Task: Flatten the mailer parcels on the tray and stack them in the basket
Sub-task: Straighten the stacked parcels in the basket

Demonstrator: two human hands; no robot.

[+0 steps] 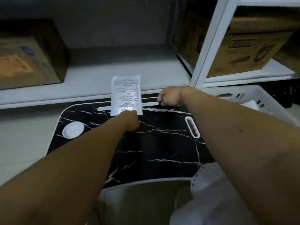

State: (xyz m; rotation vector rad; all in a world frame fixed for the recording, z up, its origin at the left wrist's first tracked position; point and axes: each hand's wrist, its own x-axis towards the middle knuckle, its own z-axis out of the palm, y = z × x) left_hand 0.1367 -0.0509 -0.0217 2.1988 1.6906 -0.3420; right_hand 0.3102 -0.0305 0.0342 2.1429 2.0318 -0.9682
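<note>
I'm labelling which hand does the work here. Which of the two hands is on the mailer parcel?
The left hand: it holds the near edge of the mailer parcel at the tray's far side. The right hand sits apart, to the parcel's right, fingers curled.

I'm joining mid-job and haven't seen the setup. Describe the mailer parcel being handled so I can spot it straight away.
Find the black marble-patterned tray below the white shelf. At the tray's far edge, the mailer parcel lies across a long white slot, its far end reaching toward the shelf. It is the only shiny white printed packet there, and the left hand holds its near edge.
</note>
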